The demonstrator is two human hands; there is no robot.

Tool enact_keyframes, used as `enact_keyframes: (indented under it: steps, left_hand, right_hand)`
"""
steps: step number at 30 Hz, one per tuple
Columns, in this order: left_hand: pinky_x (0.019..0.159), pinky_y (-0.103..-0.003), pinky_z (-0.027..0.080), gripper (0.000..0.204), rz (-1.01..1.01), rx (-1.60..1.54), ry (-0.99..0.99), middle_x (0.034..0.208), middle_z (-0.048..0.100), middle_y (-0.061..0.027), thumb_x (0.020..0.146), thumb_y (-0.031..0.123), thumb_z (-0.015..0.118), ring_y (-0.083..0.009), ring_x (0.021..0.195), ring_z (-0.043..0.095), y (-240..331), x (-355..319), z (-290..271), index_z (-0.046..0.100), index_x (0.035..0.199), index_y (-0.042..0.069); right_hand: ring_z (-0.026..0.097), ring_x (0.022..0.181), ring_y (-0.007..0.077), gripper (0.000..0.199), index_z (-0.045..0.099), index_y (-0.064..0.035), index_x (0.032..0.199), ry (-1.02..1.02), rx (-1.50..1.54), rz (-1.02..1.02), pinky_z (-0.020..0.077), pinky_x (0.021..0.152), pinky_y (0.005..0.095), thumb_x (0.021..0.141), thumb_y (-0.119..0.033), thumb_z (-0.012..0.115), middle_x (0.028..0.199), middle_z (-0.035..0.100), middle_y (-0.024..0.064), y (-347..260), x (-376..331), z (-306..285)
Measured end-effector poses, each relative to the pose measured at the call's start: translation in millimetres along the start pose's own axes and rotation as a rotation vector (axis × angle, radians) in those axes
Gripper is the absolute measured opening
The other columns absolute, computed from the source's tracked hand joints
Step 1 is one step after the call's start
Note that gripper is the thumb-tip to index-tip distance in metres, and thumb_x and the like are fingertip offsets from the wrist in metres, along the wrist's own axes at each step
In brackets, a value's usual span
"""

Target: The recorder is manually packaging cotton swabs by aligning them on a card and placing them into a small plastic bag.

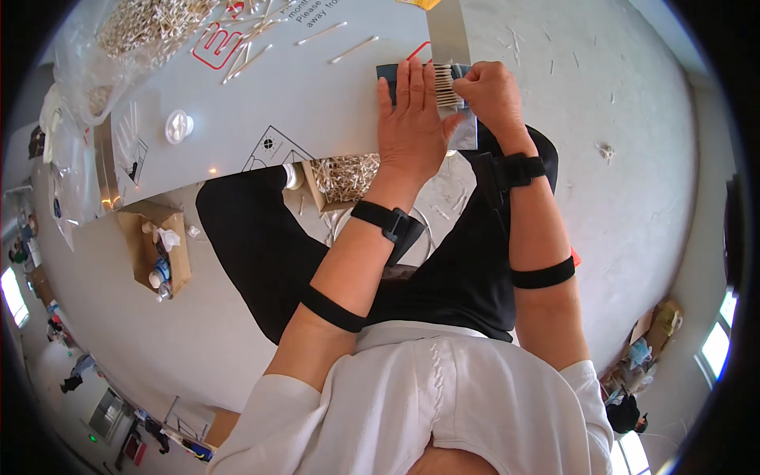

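My left hand (413,119) lies flat, its fingers stretched out over a dark grey flat piece (387,74) near the table's right edge. Beside those fingers a row of cotton swabs (446,87) sits side by side on the dark piece. At the right end of that row my right hand (489,93) is closed, fingers curled in. Whatever it grips is hidden by the fingers. Further left on the tabletop are loose cotton swabs (355,50) and a small round white container (179,127).
A clear bag full of cotton swabs (150,32) stands at the table's far left. Below the table are a box of swabs (345,177) and a cardboard box (184,265) with bottles. Stray swabs lie on the floor. The grey tabletop (332,99) ends just beyond my right hand.
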State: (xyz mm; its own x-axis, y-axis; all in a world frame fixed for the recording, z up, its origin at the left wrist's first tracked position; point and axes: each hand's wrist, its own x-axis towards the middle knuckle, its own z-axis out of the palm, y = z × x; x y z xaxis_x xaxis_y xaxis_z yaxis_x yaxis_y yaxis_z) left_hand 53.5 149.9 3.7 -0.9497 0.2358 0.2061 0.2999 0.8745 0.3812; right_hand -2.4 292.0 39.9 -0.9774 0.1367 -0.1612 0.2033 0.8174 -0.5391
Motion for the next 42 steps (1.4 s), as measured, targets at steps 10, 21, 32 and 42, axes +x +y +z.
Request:
enact_keyframes:
  steps: [10, 21, 32, 42]
  left_hand:
    - [0.119, -0.049, 0.012, 0.079, 0.081, -0.017, -0.037, 0.157, 0.026, -0.0154, 0.093, 0.051, 0.051, -0.0279, 0.148, 0.02, -1.5, 3.0, -3.6, 0.027, 0.15, 0.001]
    - [0.119, -0.05, 0.01, 0.082, 0.134, -0.037, -0.076, 0.157, 0.027, -0.0161, 0.09, 0.051, 0.056, -0.0282, 0.148, 0.019, -1.6, 8.9, -1.6, 0.029, 0.149, 0.0]
    - [0.119, -0.051, 0.014, 0.082, 0.13, -0.026, -0.107, 0.158, 0.025, -0.0152, 0.089, 0.044, 0.062, -0.0282, 0.148, 0.02, 1.2, 11.9, -8.0, 0.028, 0.15, 0.002]
    - [0.118, -0.052, 0.013, 0.084, 0.132, 0.014, -0.112, 0.156, 0.028, -0.0169, 0.086, 0.049, 0.064, -0.0295, 0.147, 0.022, 3.4, 14.0, -7.8, 0.033, 0.146, -0.001]
  right_hand:
    - [0.066, 0.073, 0.0381, 0.023, 0.069, -0.0035, 0.072, 0.019, -0.023, -0.038, 0.054, 0.066, 0.043, 0.069, -0.026, 0.067, 0.074, 0.067, 0.0199, -1.4, -1.3, 0.1]
    - [0.065, 0.059, 0.0236, 0.017, 0.066, 0.0008, 0.073, 0.228, 0.344, 0.1, 0.0519, 0.059, 0.0346, 0.076, -0.016, 0.067, 0.065, 0.065, 0.0148, 14.3, -57.6, 13.0]
    - [0.059, 0.057, 0.0087, 0.014, 0.064, 0.0026, 0.076, 0.273, 0.771, 0.197, 0.0466, 0.054, 0.0248, 0.083, -0.009, 0.068, 0.062, 0.063, 0.0055, 23.3, -65.7, 25.2]
    - [0.042, 0.05, 0.0059, 0.021, 0.063, -0.0029, 0.075, 0.208, 1.301, 0.573, 0.0313, 0.046, 0.0235, 0.086, -0.019, 0.072, 0.063, 0.053, -0.0025, 29.6, -64.1, 30.6]
